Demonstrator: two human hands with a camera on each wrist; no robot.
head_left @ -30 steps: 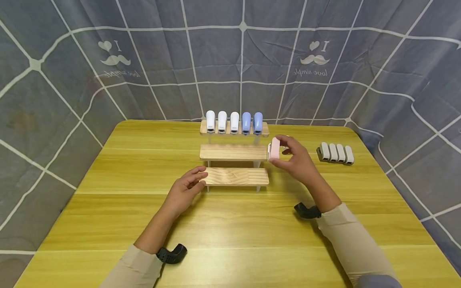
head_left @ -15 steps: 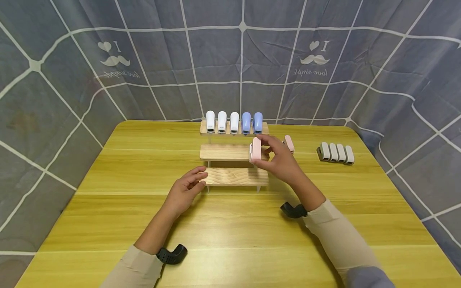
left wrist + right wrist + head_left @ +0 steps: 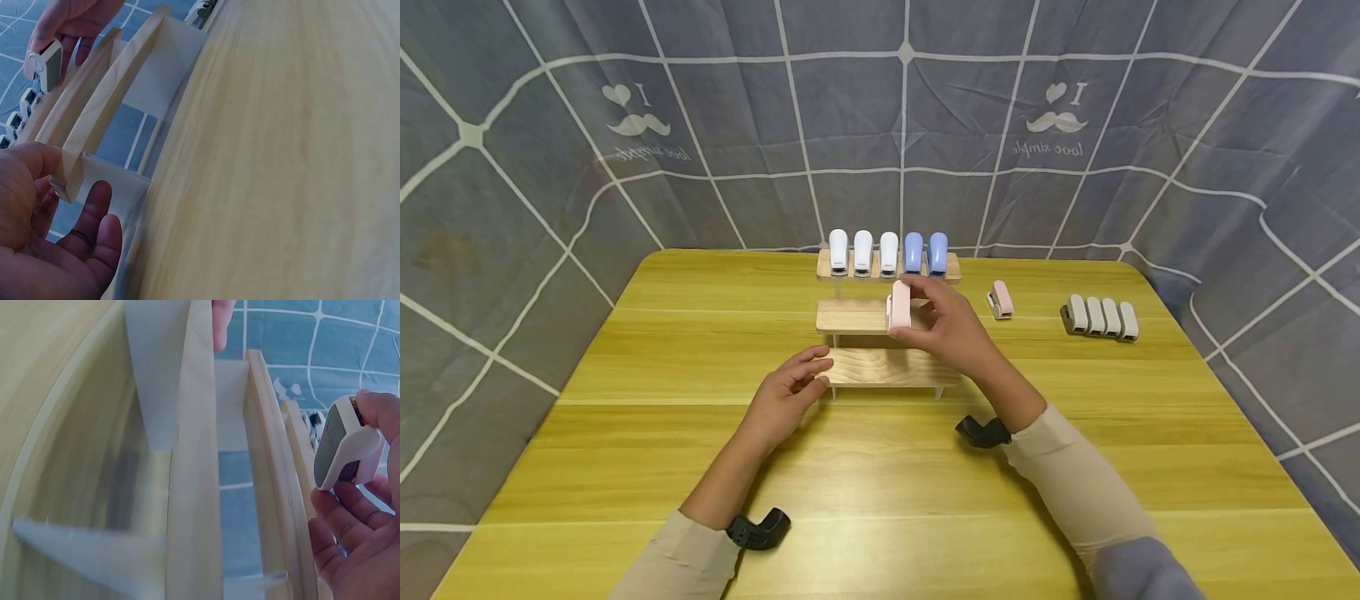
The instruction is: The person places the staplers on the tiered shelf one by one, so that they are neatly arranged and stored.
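Observation:
My right hand pinches a small pink stapler between thumb and fingers, over the middle tier of a three-tier wooden display rack. The right wrist view shows the stapler's grey underside turned toward the rack. My left hand grips the left end of the lowest board, thumb at its front edge. In the left wrist view its other fingers curl loosely beside the clear support. Three white staplers and two blue staplers stand in a row on the top tier.
Another pink stapler lies on the wooden table right of the rack. Farther right, several whitish staplers sit side by side. A grey curtain with white lines hangs behind and around the table.
My right hand has carried the pink stapler leftward from beside the rack to over the middle tier. The pink stapler on the table has come into full view. The left hand stays put.

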